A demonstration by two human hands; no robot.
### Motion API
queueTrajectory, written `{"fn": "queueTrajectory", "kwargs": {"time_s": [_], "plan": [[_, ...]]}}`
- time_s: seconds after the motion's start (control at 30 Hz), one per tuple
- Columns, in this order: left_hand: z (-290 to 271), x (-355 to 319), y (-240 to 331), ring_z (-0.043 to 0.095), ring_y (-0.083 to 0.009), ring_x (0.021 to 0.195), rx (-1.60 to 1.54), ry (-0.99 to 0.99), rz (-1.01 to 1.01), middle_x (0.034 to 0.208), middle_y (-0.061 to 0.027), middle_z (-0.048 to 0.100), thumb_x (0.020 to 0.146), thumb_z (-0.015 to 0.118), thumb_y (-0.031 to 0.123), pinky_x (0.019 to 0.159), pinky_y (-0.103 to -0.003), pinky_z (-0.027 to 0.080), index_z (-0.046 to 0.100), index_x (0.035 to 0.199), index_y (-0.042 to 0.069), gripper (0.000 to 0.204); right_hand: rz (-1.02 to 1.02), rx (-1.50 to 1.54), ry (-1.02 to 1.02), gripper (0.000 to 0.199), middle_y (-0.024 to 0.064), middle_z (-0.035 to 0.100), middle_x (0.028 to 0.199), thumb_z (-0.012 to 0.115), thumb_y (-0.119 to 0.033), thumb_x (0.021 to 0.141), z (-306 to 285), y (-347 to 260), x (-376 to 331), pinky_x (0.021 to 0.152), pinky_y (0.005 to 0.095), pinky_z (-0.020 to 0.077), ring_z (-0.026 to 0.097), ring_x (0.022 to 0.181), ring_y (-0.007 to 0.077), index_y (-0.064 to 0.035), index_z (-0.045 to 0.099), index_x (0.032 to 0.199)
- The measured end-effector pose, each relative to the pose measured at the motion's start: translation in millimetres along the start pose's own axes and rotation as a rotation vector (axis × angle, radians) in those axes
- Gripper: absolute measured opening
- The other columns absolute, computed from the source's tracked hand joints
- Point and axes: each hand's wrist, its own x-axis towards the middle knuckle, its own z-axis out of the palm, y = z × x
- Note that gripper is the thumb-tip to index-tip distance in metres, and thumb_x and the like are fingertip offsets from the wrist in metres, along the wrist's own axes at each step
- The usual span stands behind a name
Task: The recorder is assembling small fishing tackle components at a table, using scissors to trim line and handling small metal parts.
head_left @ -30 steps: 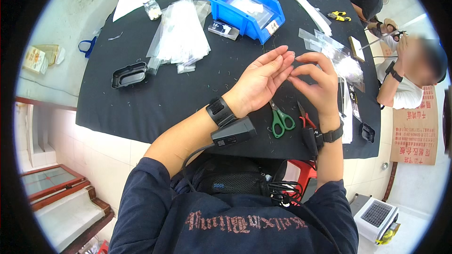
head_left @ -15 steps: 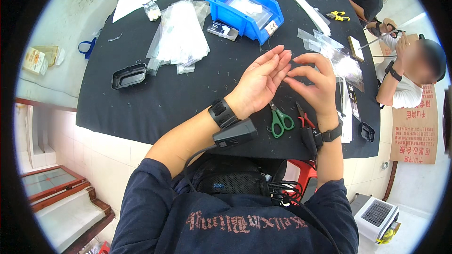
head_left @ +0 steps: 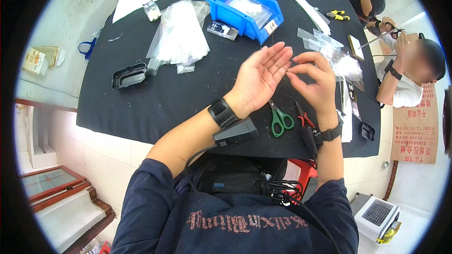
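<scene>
So both hands are up over the black worktop (head_left: 188, 99), right around the middle of the frame. The left hand (head_left: 258, 81) is open, palm up, fingers stretched toward the right hand (head_left: 314, 81), whose fingertips are pinched together on something tiny — too small to tell what it is. The two hands meet at the fingertips, just touching or very nearly.

Below them on the worktop are green-handled scissors (head_left: 280, 120) and, just to their right, red-handled cutters (head_left: 303, 116). A blue bin (head_left: 245, 11) sits at upper centre, with a pile of clear plastic bags (head_left: 181, 37) to its left and a black tray (head_left: 128, 75) further left. Another person (head_left: 409, 73) is working at the right edge.
</scene>
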Motion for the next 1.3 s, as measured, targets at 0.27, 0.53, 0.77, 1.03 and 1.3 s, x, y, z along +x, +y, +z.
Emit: {"fn": "queueTrajectory", "kwargs": {"time_s": [0.27, 0.53, 0.77, 1.03, 1.3], "plan": [[-4.6, 2.5, -8.6, 0.051, -0.0265, 0.135, 0.13, 0.008, 0.081, 0.147, -0.0187, 0.05, 0.103, 0.044, 0.002, 0.116, -0.042, 0.042, 0.045, 0.144, 0.004, 0.042, 0.412, 0.305, 0.113, 0.007, 0.0045, 0.067, 0.096, 0.077, -0.008, 0.08, 17.9, -3.4, -6.2, 0.076, 0.0265, 0.0472, 0.064, 0.089, 0.0137, -0.0036, 0.074, 0.085], [-7.3, 3.3, -13.6, 0.044, -0.0257, 0.141, 0.222, -0.029, 0.116, 0.153, -0.015, 0.044, 0.104, 0.043, 0.002, 0.118, -0.041, 0.039, 0.036, 0.152, 0.017, 0.051, 0.569, 0.582, 0.196, 0.01, -0.0019, 0.063, 0.093, 0.078, -0.01, 0.086, 32.5, -5.5, -11.2, 0.063, 0.0185, 0.0392, 0.054, 0.073, 0.0028, -0.0019, 0.077, 0.092], [-4.5, 1.5, -14.5, 0.035, -0.0262, 0.147, 0.287, -0.103, 0.16, 0.157, -0.0167, 0.039, 0.103, 0.044, -0.001, 0.12, -0.038, 0.033, 0.022, 0.158, 0.02, 0.063, 0.658, 0.539, 0.16, 0.012, -0.0022, 0.061, 0.091, 0.078, -0.011, 0.086, 33.7, -11.2, -13.9, 0.061, 0.019, 0.0371, 0.05, 0.071, 0.0021, -0.0008, 0.078, 0.093], [-1.7, 0.8, -23.1, 0.037, -0.0251, 0.146, 0.378, -0.081, 0.268, 0.156, -0.0186, 0.04, 0.101, 0.043, -0.005, 0.119, -0.037, 0.033, 0.022, 0.159, 0.017, 0.066, 0.731, 0.637, 0.177, 0.014, -0.0016, 0.061, 0.092, 0.078, -0.012, 0.087, 36.2, -12.0, -14.3, 0.063, 0.0198, 0.0383, 0.051, 0.073, 0.0032, 0.0005, 0.077, 0.093], [-1.5, 0.6, -23.8, 0.051, -0.0214, 0.133, 0.408, -0.122, 0.236, 0.15, -0.0176, 0.047, 0.102, 0.048, 0.002, 0.115, -0.036, 0.038, 0.037, 0.151, 0.008, 0.051, 0.607, 0.521, 0.185, 0.011, -0.0021, 0.059, 0.093, 0.078, -0.01, 0.086, 35.9, -7.0, -14.0, 0.06, 0.0204, 0.0367, 0.046, 0.07, 0.0021, 0.0, 0.075, 0.09]]}}
